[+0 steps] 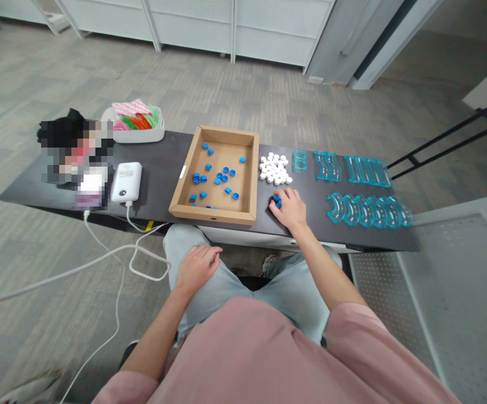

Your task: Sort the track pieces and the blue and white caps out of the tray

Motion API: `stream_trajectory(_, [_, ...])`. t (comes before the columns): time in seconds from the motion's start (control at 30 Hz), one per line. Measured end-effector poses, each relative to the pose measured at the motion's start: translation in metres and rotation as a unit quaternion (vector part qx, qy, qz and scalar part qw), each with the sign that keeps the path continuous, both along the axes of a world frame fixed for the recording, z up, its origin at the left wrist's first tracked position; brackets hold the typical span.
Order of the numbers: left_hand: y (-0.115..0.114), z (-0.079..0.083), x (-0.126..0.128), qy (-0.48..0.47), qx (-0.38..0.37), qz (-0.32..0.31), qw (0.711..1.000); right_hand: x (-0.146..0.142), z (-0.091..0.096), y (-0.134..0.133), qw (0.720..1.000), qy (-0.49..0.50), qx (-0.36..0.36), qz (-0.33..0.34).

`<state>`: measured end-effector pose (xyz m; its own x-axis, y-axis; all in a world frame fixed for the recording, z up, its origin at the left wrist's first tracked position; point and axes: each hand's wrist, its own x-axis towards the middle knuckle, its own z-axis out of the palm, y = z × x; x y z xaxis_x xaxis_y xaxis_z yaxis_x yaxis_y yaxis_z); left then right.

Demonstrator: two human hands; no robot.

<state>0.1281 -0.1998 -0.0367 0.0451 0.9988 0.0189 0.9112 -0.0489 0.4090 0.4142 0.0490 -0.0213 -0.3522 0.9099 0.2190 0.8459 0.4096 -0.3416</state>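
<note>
My right hand [290, 209] is on the dark table just right of the cardboard box, fingers curled round a few small blue hexagonal pieces [277, 200]. Its fingers partly hide them, so how many are there cannot be seen. My left hand [199, 266] lies on my thigh with nothing in it, fingers stretched out. Inside the shallow cardboard box [214, 214] lie several more blue hexagonal pieces [225, 178], scattered and some touching. Beyond my right hand sits a cluster of white hexagonal pieces [275, 168].
Clear teal-edged plastic parts stand in rows [367, 210] on the right, with a small teal piece [299, 161] by the white cluster. On the left are a white power bank [126, 182] with cables and a white basket [140, 134] of colourful strips. A black metal frame [445, 137] is at far right.
</note>
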Motion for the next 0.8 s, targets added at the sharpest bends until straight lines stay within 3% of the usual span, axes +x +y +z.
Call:
stream_trajectory(0.2, [0.000, 0.001, -0.001, -0.020, -0.004, 0.002, 1.000, 0.007, 0.005, 0.004, 0.998, -0.049, 0.013, 0.022])
stream_trajectory(0.57, [0.001, 0.000, 0.000, -0.022, 0.003, 0.000, 1.000, 0.019, 0.008, 0.016, 0.999, 0.002, -0.013, 0.044])
stream_trajectory(0.7, [0.001, 0.001, 0.000, -0.024, 0.003, 0.005, 1.000, 0.014, 0.021, 0.015, 0.997, 0.074, -0.013, 0.021])
stream_trajectory(0.8, [0.002, 0.001, 0.000, -0.022, 0.001, 0.002, 1.000, -0.007, 0.040, 0.015, 0.992, 0.119, 0.002, 0.044])
